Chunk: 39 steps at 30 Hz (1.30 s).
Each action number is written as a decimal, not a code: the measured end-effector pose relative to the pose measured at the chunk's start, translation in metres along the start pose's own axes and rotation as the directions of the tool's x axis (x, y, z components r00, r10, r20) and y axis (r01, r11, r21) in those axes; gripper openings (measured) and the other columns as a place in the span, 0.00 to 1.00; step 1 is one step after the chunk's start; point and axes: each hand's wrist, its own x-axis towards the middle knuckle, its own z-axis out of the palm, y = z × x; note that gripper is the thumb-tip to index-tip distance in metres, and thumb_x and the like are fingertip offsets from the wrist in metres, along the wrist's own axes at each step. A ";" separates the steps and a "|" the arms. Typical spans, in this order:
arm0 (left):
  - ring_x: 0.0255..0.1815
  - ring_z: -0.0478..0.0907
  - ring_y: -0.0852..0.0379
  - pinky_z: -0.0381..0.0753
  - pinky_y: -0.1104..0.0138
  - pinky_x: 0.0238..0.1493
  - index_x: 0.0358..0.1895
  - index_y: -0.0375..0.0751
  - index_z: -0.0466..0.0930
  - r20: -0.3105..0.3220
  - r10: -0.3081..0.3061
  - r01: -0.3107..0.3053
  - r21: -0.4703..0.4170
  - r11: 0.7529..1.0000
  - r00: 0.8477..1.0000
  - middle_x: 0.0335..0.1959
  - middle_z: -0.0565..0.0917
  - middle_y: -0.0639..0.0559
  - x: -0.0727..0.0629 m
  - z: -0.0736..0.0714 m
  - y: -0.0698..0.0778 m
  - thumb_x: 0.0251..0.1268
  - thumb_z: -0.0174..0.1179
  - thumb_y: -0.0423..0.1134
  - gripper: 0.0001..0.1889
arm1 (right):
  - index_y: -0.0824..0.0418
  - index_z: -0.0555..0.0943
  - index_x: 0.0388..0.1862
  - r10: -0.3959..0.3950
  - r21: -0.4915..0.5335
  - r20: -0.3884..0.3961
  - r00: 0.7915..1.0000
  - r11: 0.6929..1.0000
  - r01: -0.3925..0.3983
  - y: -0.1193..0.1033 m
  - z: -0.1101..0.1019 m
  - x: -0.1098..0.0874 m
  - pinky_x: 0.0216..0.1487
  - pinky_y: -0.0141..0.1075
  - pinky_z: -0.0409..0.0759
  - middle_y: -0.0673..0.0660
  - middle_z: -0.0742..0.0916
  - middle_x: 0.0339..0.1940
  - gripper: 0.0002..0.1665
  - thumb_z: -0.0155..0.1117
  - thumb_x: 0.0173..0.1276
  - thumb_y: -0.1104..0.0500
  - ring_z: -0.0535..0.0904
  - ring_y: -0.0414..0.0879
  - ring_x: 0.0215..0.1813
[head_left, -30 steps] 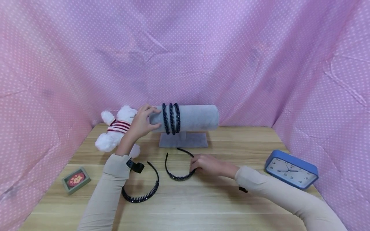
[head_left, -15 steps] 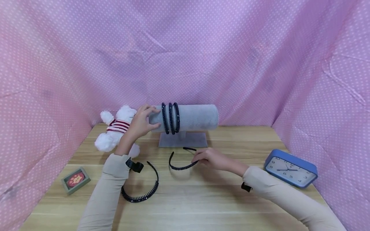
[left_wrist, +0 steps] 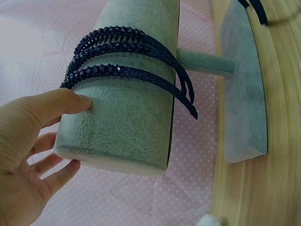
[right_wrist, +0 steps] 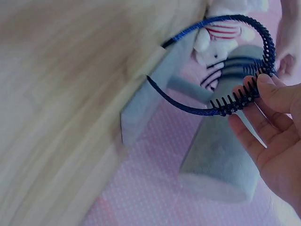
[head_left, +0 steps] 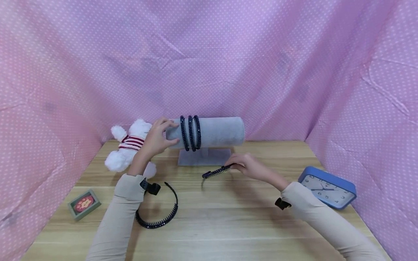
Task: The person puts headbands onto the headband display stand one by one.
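In the head view my left hand (head_left: 156, 136) holds the left end of a grey velvet display stand (head_left: 222, 131), a horizontal padded roll on a post and flat base. The left wrist view shows the thumb (left_wrist: 70, 101) on the roll's side and the other fingers around its end. Three dark beaded headbands (head_left: 191, 132) circle the roll just beside this hand. Between thumb and fingers, my right hand (head_left: 246, 166) pinches another toothed headband (right_wrist: 268, 44), raised in front of the stand's base with its tips pointing downward.
One more black headband (head_left: 156, 224) lies on the wooden table (head_left: 228, 232) near the left forearm. A white plush toy (head_left: 119, 159) in a striped top sits behind that arm. A small green frame (head_left: 84, 204) lies at left; a blue clock (head_left: 328, 186) stands at right.
The right hand has lifted its headband off the table and brought it back toward the stand, turning it so the loop tilts edge-on. The left hand stays at the roll's end.
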 end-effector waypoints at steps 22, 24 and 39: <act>0.63 0.68 0.40 0.73 0.49 0.54 0.62 0.37 0.81 -0.011 0.012 -0.012 0.002 1.000 1.000 0.61 0.76 0.40 0.000 0.000 -0.001 0.58 0.74 0.35 0.27 | 0.68 0.88 0.44 0.340 -0.042 0.074 0.938 0.940 -0.338 0.020 -0.090 -0.015 0.47 0.46 0.87 0.60 0.92 0.40 0.09 0.66 0.67 0.72 0.88 0.53 0.43; 0.63 0.68 0.40 0.73 0.49 0.54 0.62 0.37 0.81 -0.010 0.013 -0.013 0.000 1.000 1.000 0.61 0.76 0.40 0.000 0.000 0.000 0.58 0.74 0.35 0.27 | 0.69 0.88 0.46 0.378 -0.038 0.080 0.922 0.926 -0.376 0.021 -0.098 -0.017 0.49 0.48 0.87 0.62 0.92 0.41 0.09 0.66 0.68 0.72 0.88 0.55 0.45; 0.64 0.68 0.39 0.72 0.49 0.54 0.62 0.37 0.81 -0.013 0.014 -0.014 0.005 1.000 1.000 0.61 0.75 0.39 -0.002 0.001 -0.002 0.58 0.74 0.35 0.26 | 0.73 0.85 0.51 0.576 -0.010 0.065 0.815 0.817 -0.576 0.034 -0.139 -0.042 0.39 0.27 0.83 0.65 0.91 0.42 0.13 0.65 0.72 0.66 0.86 0.39 0.40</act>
